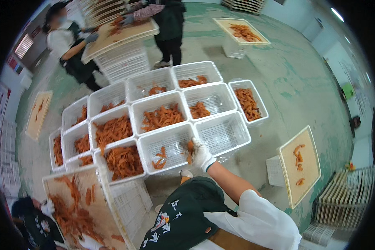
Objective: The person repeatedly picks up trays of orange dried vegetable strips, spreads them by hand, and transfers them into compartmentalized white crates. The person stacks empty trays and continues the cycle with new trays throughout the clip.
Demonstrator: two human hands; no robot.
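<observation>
My right hand [201, 156], in a white glove, grips a few orange-brown food strips [190, 152] over the near edge of a white plastic crate [175, 137]. A few loose strips [159, 158] lie on that crate's slatted bottom. At the lower left, my gloved left hand [90, 242] is at a shallow mesh-bottomed tray [104, 193], beside a heap of strips [73, 215]; its fingers are partly cut off by the frame edge, so its grip is unclear. Next to the right hand stands a white crate [222, 131] with no strips visible in it.
Joined white crates hold strips, including a fuller crate [123, 161] and a separate crate [248, 103]. A co-worker's gloved hand [47, 207] is at the same tray. Two people work at a far tray [122, 34]. Another tray [309, 175] stands right, near stacked frames [343, 197].
</observation>
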